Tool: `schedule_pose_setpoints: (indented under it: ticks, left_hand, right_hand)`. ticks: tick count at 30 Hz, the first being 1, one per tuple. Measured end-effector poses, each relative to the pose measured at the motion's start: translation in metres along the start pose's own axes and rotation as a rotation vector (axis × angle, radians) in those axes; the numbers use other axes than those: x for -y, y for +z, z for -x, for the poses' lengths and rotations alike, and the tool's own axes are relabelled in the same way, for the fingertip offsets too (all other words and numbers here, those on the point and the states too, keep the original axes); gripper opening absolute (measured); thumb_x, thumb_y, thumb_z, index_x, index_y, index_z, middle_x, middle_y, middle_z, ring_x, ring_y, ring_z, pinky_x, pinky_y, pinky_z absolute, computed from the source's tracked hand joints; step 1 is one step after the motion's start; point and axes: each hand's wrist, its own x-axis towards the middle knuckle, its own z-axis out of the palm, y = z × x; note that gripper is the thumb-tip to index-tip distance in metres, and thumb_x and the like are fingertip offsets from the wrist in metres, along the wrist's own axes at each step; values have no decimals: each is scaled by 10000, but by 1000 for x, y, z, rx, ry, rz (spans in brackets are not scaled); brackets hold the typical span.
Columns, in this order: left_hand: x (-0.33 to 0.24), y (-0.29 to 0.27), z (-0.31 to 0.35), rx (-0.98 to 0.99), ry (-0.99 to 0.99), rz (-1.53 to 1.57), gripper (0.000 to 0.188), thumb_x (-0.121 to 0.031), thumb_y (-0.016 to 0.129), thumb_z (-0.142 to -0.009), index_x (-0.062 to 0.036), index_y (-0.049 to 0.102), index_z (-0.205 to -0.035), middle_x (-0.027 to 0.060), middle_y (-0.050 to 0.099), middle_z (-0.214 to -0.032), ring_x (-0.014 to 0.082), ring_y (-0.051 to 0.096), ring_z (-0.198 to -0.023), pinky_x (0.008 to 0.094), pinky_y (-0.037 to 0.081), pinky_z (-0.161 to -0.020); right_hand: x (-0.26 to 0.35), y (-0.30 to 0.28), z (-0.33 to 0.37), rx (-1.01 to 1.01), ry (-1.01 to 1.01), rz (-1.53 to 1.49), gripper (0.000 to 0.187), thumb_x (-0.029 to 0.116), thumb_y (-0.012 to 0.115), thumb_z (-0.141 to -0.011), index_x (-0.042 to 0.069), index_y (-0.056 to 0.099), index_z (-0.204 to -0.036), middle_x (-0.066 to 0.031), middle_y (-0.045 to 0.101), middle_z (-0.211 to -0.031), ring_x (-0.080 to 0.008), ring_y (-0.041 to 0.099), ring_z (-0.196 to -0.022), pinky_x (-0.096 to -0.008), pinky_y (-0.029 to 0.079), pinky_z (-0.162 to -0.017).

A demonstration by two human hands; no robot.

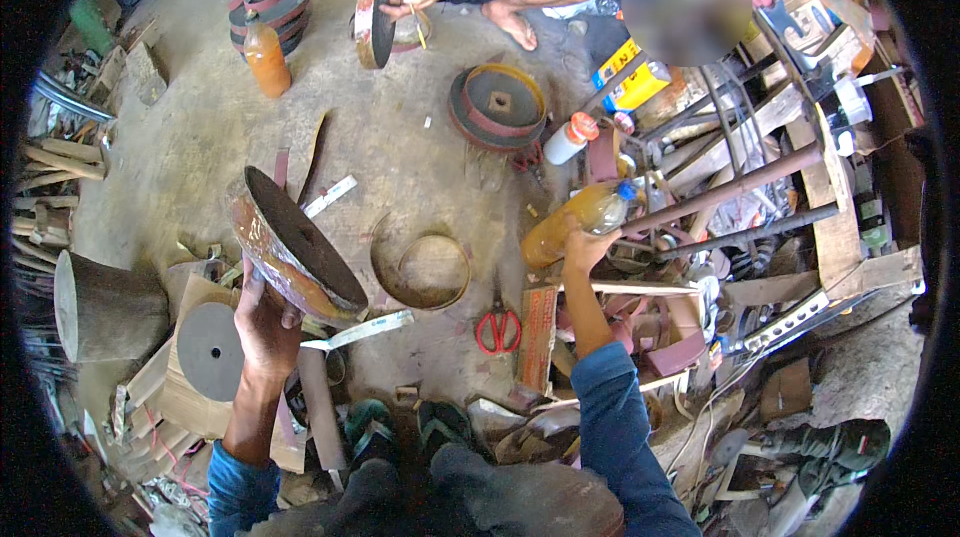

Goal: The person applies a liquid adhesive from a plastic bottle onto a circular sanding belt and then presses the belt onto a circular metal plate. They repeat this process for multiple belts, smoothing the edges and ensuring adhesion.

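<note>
My left hand (266, 335) grips a thick sanding wheel (283, 224) from below, tilted up off the floor. Its face is dark, and its rim has a glossy, amber-brown coating. Over on the right, my right hand (583, 249) is wrapped around a clear plastic bottle (556, 229) of amber liquid. The bottle leans, with its blue cap toward the upper right. Between my hands a thin tan strip (437, 270) lies coiled on the floor. Red-handled scissors (498, 331) rest nearer to me, left of a cardboard box (537, 349) holding reddish-brown abrasive strips.
Across from me, another person's hands (412, 3) hold a wheel (376, 22). Another wheel (495, 109) lies on the floor beside a white bottle (568, 140) with an orange cap. An amber bottle (266, 62) stands far left. Metal bars (735, 189) and clutter crowd the right.
</note>
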Motion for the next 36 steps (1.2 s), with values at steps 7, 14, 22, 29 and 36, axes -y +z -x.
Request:
schedule_pose_setpoints:
  ticks: [7, 14, 22, 29, 36]
  left_hand:
    - [4, -4, -6, -150, -96, -42, 395, -451, 531, -972, -142, 583, -1211, 4, 611, -1114, 177, 571, -1049, 346, 446, -951]
    - [-3, 2, -3, -6, -14, -91, 619, -349, 545, -998, -185, 283, -1535, -23, 592, -1241, 18, 529, -760, 165, 303, -493]
    - [-10, -13, -1, -85, -92, -25, 535, -464, 456, -1029, -133, 445, -1449, 49, 537, -1378, 217, 498, -1282, 404, 362, -1106]
    - [-10, -17, -10, 43, -63, -65, 684, -395, 597, -956, -168, 294, -1526, 27, 539, -1368, 151, 588, -1131, 231, 469, -769]
    - [-5, -19, -7, 11, 9, -186, 632, -396, 585, -957, -171, 346, -1496, -5, 602, -1248, 78, 591, -963, 192, 386, -642]
  right_hand:
    - [7, 10, 36, 131, -90, 193, 1057, 194, 868, -661, -111, 220, -1439, -318, 515, -1308, -377, 559, -1200, -431, 432, -1050]
    - [16, 23, 51, -2, -85, 163, 1041, 335, 908, -638, -46, 280, -1375, -327, 526, -1272, -467, 569, -1154, -488, 459, -1005]
    - [-7, 12, 46, -60, -58, 294, 1240, 506, 921, -586, -112, 223, -1404, -348, 490, -1327, -462, 556, -1187, -463, 450, -1031]
    - [0, 7, 55, -39, -71, 98, 1264, 422, 955, -571, -79, 185, -1439, -322, 408, -1397, -406, 472, -1294, -454, 385, -1104]
    - [30, -48, 134, 160, -43, -158, 712, 101, 798, -811, 6, 370, -1372, -192, 475, -1336, -272, 492, -1211, -404, 443, -1027]
